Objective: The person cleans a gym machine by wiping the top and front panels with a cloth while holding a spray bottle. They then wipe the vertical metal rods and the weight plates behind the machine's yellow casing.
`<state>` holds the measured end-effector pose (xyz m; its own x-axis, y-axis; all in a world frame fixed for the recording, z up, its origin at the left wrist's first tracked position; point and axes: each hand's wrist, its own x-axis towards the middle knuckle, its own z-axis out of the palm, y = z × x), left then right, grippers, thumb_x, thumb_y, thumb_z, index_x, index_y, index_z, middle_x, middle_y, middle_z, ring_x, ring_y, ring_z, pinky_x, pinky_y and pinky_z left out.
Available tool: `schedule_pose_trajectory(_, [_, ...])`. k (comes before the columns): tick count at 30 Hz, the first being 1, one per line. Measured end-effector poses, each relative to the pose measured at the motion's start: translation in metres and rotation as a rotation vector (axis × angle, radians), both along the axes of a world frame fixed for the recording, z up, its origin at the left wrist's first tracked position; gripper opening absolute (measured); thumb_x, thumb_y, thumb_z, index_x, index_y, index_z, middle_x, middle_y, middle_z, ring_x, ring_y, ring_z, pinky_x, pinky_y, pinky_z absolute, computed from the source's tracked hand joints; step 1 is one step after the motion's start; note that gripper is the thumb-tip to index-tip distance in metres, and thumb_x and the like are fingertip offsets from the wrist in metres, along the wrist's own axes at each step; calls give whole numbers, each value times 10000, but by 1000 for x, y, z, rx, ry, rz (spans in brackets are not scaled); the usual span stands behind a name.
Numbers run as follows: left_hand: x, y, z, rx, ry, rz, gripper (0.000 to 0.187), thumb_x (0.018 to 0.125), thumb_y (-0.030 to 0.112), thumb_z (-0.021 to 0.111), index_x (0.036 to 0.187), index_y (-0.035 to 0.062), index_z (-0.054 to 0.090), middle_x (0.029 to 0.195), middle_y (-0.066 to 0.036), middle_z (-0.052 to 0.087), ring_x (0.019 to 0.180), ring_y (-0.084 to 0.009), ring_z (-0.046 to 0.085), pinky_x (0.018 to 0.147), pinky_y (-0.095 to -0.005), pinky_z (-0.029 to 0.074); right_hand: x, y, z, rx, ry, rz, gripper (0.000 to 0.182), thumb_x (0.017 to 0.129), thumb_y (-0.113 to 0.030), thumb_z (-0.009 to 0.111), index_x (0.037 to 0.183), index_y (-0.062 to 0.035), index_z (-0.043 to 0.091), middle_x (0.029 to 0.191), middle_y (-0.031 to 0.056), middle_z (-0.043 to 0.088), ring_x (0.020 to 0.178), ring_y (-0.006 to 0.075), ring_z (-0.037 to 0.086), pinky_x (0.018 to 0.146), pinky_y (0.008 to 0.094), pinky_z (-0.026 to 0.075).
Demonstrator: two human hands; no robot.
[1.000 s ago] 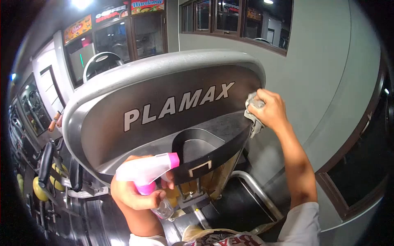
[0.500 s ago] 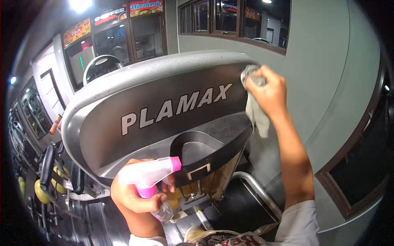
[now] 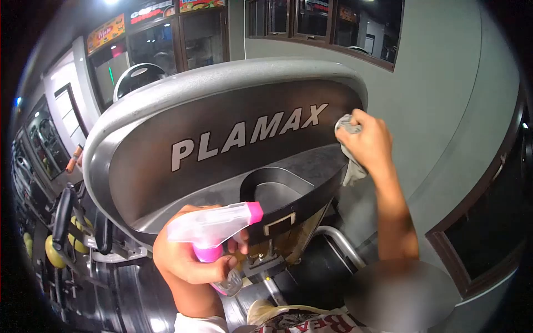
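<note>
My right hand [image 3: 371,139] is closed around a grey cloth [image 3: 347,125], pressed to the right end of a dark panel [image 3: 150,130] lettered PLAMAX on a gym machine. The cloth's loose end hangs below the hand. In my left hand [image 3: 186,258] is a spray bottle [image 3: 214,223] with a white head and pink nozzle and collar, its nozzle pointing right. Fingers wrap the bottle's neck, and the clear lower part shows beneath them. Just beyond the bottle lies the machine's black recessed holder [image 3: 277,186]. A silver rim [image 3: 222,77] curves over the panel's top.
A grey wall [image 3: 433,111] stands close on the right, with a dark framed pane [image 3: 494,222] low down. Gym equipment with yellow balls [image 3: 55,252] is at the left. A curved metal tube [image 3: 338,247] sits below the panel. Windows and shop signs [image 3: 150,12] are behind.
My right hand and the cloth have moved down along the panel's right end, away from the top rim. The spray bottle stays in my left hand, and the view has shifted slightly.
</note>
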<state>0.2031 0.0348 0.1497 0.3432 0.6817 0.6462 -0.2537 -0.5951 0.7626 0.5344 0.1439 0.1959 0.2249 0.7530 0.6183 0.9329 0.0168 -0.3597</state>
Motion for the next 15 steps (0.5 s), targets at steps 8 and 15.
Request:
schedule_pose_trajectory(8, [-12,8,4,97,157,-112,338,626,15,709,955,-65,691,849,-138,703,711,-206,700,615,-290,534,3,-1,-6,-85,-34,143,288,701,-352,772,882,-137,709,846,156,742,835,374,726,747,492,559])
schedule_pose_trajectory(15, [-13,13,9,104,276,-127,305,618,27,713,917,-28,693,834,-115,719,707,-236,707,636,-339,541,-55,-14,-9,-103,-125,165,289,699,-335,779,913,-155,704,871,145,745,895,399,716,798,501,561])
